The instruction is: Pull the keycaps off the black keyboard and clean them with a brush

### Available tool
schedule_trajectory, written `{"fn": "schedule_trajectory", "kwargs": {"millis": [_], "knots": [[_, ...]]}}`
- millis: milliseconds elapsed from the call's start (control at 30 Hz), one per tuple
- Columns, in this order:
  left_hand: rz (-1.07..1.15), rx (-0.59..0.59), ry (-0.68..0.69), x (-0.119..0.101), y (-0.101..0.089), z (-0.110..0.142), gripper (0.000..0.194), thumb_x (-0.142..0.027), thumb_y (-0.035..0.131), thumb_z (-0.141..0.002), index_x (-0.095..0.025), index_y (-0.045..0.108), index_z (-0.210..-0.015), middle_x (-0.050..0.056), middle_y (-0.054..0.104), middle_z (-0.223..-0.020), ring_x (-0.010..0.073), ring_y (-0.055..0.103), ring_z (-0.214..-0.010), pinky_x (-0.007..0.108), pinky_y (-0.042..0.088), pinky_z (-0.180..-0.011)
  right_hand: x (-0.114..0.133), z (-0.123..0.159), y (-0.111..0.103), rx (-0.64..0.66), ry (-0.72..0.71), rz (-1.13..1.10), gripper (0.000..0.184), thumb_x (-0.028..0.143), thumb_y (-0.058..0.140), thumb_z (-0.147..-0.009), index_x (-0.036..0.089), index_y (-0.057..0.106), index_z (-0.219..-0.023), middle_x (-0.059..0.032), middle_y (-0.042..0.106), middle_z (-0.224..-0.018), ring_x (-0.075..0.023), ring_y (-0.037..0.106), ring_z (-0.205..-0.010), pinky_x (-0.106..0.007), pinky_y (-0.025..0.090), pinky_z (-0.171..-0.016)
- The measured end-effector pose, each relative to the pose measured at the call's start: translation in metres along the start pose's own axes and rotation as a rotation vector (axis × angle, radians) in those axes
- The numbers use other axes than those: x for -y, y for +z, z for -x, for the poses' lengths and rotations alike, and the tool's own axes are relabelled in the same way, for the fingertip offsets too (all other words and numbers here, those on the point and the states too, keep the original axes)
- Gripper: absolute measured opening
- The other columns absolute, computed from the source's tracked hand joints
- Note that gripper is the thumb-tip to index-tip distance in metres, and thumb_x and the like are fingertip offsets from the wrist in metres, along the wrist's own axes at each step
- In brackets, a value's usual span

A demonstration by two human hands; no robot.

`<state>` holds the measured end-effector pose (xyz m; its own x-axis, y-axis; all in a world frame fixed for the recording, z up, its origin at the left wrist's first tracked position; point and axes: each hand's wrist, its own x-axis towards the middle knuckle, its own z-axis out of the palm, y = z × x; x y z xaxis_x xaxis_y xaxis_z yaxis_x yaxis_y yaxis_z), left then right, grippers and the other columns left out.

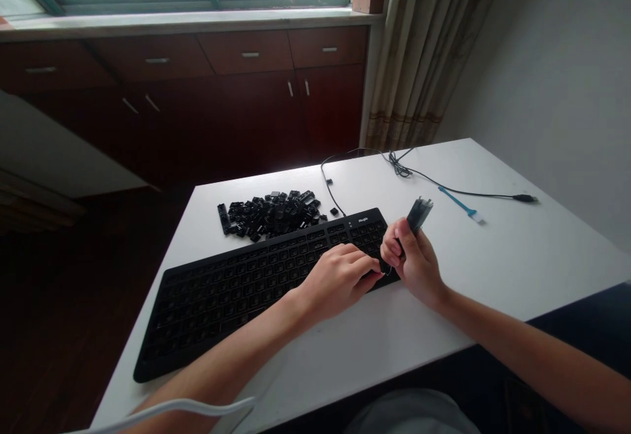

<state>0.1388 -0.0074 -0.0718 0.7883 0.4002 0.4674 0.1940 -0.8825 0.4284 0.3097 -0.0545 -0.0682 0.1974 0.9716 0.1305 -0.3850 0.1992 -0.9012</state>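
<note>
Fingers of the right hand clench a dark keycap puller above the right end of the keyboard, while the left hand curls onto its keys, with a heap of black keycaps lying just beyond the keyboard.

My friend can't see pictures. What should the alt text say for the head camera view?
Two bare hands work at the right end of a black keyboard on a white table: the left hand rests its fingers at the keys, and the right hand grips a dark tool. A pile of black keycaps lies behind the keyboard, near a black cable and a blue plastic strip.
</note>
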Motion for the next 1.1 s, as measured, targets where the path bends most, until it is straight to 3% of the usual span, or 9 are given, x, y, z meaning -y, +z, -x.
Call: {"fn": "schedule_trajectory", "kwargs": {"millis": [300, 467, 667, 833, 900, 1000, 1100], "knots": [[0.004, 0.016, -0.014, -0.001, 0.000, -0.001, 0.015, -0.028, 0.057, -0.101, -0.020, 0.068, -0.094, 0.001, 0.077, -0.090, 0.0164, 0.068, -0.081, 0.030, 0.054, -0.078, -0.005, -0.002, 0.001, 0.051, -0.029, 0.043, 0.039, 0.044, 0.046, -0.105, 0.022, 0.045, -0.073, 0.0031, 0.041, -0.068, -0.0110, 0.040, -0.054, -0.030, 0.030, -0.052], [-0.001, 0.055, -0.118, -0.005, -0.002, -0.002, 0.013, -0.033, 0.060, -0.097, -0.020, 0.061, -0.094, 0.004, 0.073, -0.096, 0.0208, 0.065, -0.090, 0.036, 0.053, -0.085, -0.002, -0.003, 0.000, 0.127, -0.022, 0.057, 0.038, 0.042, 0.044, -0.106, 0.021, 0.046, -0.074, 0.0024, 0.042, -0.070, -0.0119, 0.042, -0.057, -0.030, 0.031, -0.054], [0.054, -0.040, -0.205, -0.007, 0.001, 0.000, 0.044, -0.042, 0.076, -0.081, -0.019, 0.050, -0.110, 0.014, 0.062, -0.127, 0.0300, 0.059, -0.118, 0.047, 0.049, -0.101, -0.001, -0.010, -0.006, 0.400, -0.013, 0.068, 0.030, 0.046, 0.048, -0.104, 0.023, 0.050, -0.085, 0.0043, 0.043, -0.069, -0.0096, 0.040, -0.052, -0.027, 0.031, -0.049], [0.082, -0.062, -0.236, -0.003, 0.008, 0.000, 0.095, -0.049, 0.081, -0.079, -0.015, 0.024, -0.147, 0.023, 0.052, -0.143, 0.0361, 0.053, -0.132, 0.054, 0.046, -0.109, -0.001, -0.013, -0.004, 0.326, 0.048, 0.036, 0.031, 0.048, 0.041, -0.106, 0.024, 0.047, -0.087, 0.0061, 0.041, -0.069, -0.0077, 0.040, -0.043, -0.025, 0.028, -0.042], [0.093, -0.031, -0.230, -0.005, 0.010, 0.000, 0.100, -0.047, 0.078, -0.082, -0.015, 0.016, -0.153, 0.023, 0.050, -0.146, 0.0372, 0.051, -0.134, 0.056, 0.045, -0.111, -0.001, -0.013, -0.004, 0.364, 0.027, 0.120, 0.032, 0.048, 0.042, -0.105, 0.024, 0.048, -0.086, 0.0054, 0.043, -0.067, -0.0087, 0.040, -0.045, -0.025, 0.029, -0.044], [0.176, -0.028, -0.286, -0.012, 0.010, -0.001, 0.093, -0.041, 0.075, -0.083, -0.018, 0.020, -0.153, 0.021, 0.049, -0.147, 0.0382, 0.052, -0.134, 0.056, 0.049, -0.108, -0.004, -0.011, -0.008, 0.534, -0.002, 0.268, 0.033, 0.050, 0.047, -0.103, 0.023, 0.050, -0.084, 0.0039, 0.047, -0.062, -0.0113, 0.040, -0.049, -0.028, 0.033, -0.048], [0.316, -0.015, -0.360, -0.023, 0.011, -0.001, 0.095, -0.034, 0.073, -0.081, -0.018, 0.016, -0.155, 0.021, 0.052, -0.143, 0.0364, 0.060, -0.125, 0.051, 0.056, -0.100, -0.009, -0.009, -0.013, 0.514, 0.003, 0.297, 0.033, 0.050, 0.050, -0.102, 0.023, 0.050, -0.082, 0.0041, 0.045, -0.060, -0.0118, 0.036, -0.049, -0.029, 0.031, -0.049]]}}
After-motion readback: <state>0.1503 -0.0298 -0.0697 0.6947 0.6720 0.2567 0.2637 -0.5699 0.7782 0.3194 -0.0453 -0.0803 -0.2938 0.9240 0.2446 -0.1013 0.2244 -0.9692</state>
